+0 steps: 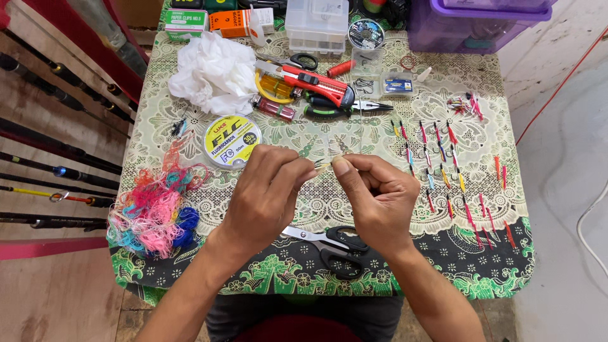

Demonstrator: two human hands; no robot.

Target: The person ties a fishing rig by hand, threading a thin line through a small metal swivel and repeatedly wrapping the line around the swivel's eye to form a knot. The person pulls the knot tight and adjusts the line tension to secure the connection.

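Two hands meet over a patterned surface (pixel 190 76), pinching a small pale piece between them at the centre of the frame.

The left hand (pixel 266 193) and right hand (pixel 377 199) each close thumb and fingertips on the tiny piece (pixel 323 164); what it is cannot be told. The work looks to be at a fine tying or threading stage, calling for a steady grip. Scissors (pixel 329 244) lie just below the wrists. A round yellow line spool (pixel 232 140) sits left of centre, a green-and-white box (pixel 183 20) and an orange box (pixel 231 22) at upper left, a purple bin (pixel 475 22) at upper right, rows of small coloured lures (pixel 453 171) at right.
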